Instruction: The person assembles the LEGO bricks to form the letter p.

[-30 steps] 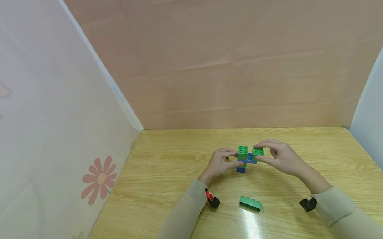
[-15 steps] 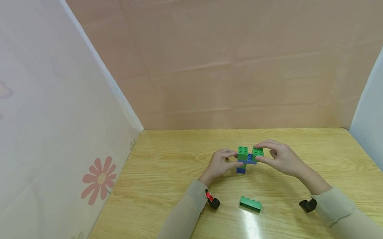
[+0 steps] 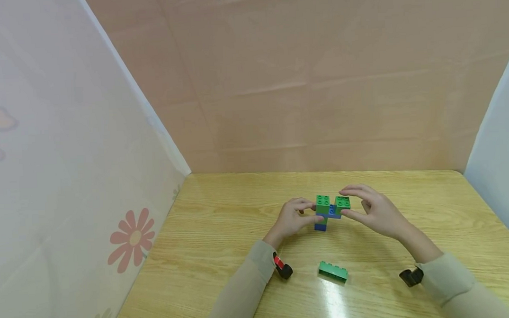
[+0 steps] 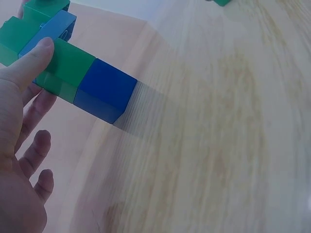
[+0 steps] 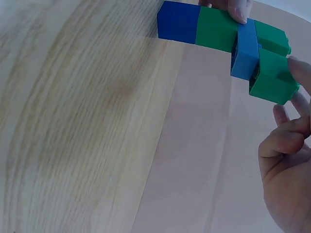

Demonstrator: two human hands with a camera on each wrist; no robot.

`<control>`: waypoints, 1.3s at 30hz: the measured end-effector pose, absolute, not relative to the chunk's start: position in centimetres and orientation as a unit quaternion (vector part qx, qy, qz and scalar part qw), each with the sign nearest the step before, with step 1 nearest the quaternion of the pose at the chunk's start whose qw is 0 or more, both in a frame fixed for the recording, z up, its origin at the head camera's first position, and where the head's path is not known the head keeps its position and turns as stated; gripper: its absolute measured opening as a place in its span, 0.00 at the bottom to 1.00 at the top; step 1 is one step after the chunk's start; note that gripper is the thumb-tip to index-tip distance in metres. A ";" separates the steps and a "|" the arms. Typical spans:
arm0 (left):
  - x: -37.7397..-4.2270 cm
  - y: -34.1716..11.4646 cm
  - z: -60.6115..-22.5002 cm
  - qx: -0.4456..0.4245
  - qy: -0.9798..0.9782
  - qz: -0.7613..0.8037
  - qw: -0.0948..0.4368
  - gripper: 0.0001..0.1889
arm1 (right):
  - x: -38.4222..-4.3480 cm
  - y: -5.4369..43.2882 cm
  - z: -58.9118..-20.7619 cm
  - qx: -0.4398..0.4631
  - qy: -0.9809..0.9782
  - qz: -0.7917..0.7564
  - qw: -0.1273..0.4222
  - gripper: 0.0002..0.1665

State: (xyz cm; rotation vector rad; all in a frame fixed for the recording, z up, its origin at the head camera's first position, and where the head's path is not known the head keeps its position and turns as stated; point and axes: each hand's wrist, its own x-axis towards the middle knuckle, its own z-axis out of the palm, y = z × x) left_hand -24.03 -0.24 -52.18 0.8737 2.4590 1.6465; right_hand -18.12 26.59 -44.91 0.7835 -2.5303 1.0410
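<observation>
A small building-block structure stands on the table: a blue brick (image 4: 106, 91) at the bottom, a green brick (image 5: 216, 28) on it, then a longer blue brick (image 5: 245, 51) reaching right. Two green bricks sit on top, the left one (image 3: 322, 204) and the right one (image 3: 342, 203), with blue studs showing between them. My left hand (image 3: 292, 217) pinches the structure from the left, thumb at the long blue brick's near side. My right hand (image 3: 377, 211) is at the right top brick, thumb tip at its near corner and index finger spread just behind its far edge.
A longer green brick (image 3: 333, 272) lies on the wooden table (image 3: 222, 212), nearer than the structure. A pinkish-brown backdrop (image 3: 252, 107) rises behind the table, with pale patterned panels (image 3: 66, 139) at the sides.
The right thumb and index finger have spread and drawn slightly right, loosening from the top right green brick. That brick now sits straighter. The left hand keeps its hold.
</observation>
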 end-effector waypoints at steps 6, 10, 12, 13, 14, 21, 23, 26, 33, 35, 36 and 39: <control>-24.0 -0.3 -52.2 0.282 0.800 0.529 0.023 0.20 | -17.5 26.8 -45.3 0.275 -0.871 0.362 0.187 0.33; -24.0 -0.3 -52.3 0.280 0.800 0.531 0.022 0.20 | -16.9 26.9 -45.2 0.286 -0.862 0.364 0.204 0.34; -24.0 -0.2 -52.4 0.278 0.798 0.535 0.023 0.20 | -16.6 26.9 -45.2 0.292 -0.859 0.362 0.212 0.34; -23.9 -0.2 -52.4 0.278 0.796 0.537 0.023 0.20 | -16.4 26.9 -45.3 0.293 -0.859 0.361 0.215 0.34; -23.9 -0.2 -52.5 0.277 0.796 0.538 0.022 0.20 | -16.3 26.9 -45.3 0.293 -0.858 0.361 0.216 0.34; -23.9 -0.1 -52.8 0.282 0.790 0.544 0.016 0.20 | -15.4 26.8 -45.9 0.310 -0.846 0.381 0.208 0.35; -23.9 -0.1 -52.8 0.279 0.789 0.548 0.018 0.20 | -15.2 26.8 -46.0 0.316 -0.841 0.386 0.209 0.34; -23.9 -0.1 -52.9 0.277 0.788 0.550 0.020 0.20 | -15.0 26.8 -46.2 0.320 -0.838 0.389 0.211 0.34; -23.8 -0.1 -52.6 0.278 0.787 0.551 0.016 0.20 | -14.1 26.5 -46.4 0.328 -0.833 0.403 0.191 0.35; -23.8 -0.1 -52.6 0.277 0.787 0.550 0.017 0.20 | -13.8 26.4 -46.5 0.336 -0.830 0.406 0.184 0.36; -23.8 -0.1 -52.5 0.276 0.788 0.551 0.017 0.20 | -13.6 26.3 -46.6 0.340 -0.828 0.407 0.179 0.36; -23.8 -0.1 -52.5 0.274 0.789 0.550 0.020 0.20 | -13.2 26.2 -46.9 0.349 -0.826 0.413 0.159 0.37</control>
